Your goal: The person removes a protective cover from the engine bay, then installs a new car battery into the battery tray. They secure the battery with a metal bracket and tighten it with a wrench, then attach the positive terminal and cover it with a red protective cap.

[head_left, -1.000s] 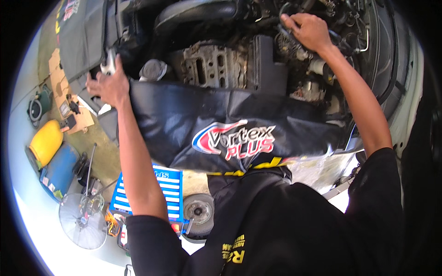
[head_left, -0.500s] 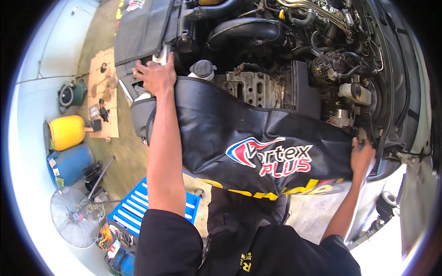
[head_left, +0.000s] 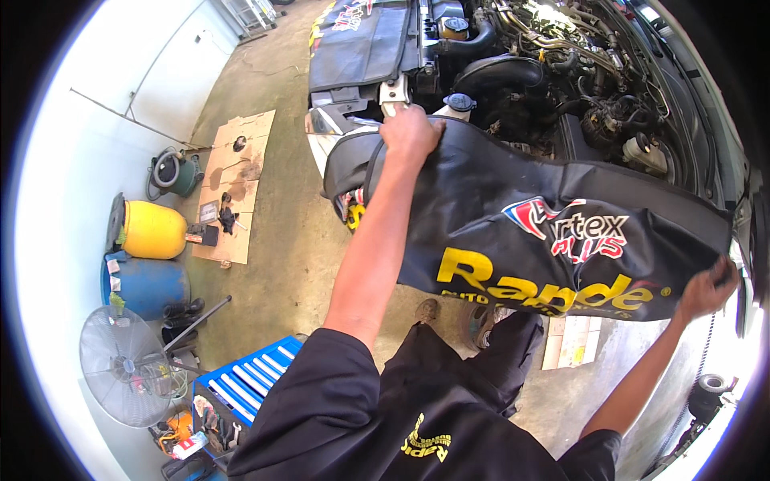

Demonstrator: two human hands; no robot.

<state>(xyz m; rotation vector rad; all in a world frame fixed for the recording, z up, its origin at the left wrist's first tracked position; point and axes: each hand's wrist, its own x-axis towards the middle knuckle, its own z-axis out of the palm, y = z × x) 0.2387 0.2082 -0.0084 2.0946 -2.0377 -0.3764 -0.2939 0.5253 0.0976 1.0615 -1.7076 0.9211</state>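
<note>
- Here, the left hand [head_left: 411, 135] is half curled at the black cover's upper edge, thumb out to the right; its fingertips are hidden, so I cannot tell whether it pinches the material.
- The right hand [head_left: 706, 290] is closed on the cover's right end, bunching the edge between thumb and fingers.
- The black cover [head_left: 489, 200] drapes along the near side of the engine bay, between it and the person.
- Its long axis runs left to right, dipping toward the right hand; the printed face looks toward the person, and the left end folds down beside the headlight [head_left: 324, 122].
- Just beyond the left hand are a silver bracket [head_left: 394, 90] and a capped reservoir [head_left: 459, 103].
- Farther left, a yellow drum [head_left: 156, 230] stands near the wall.
</note>
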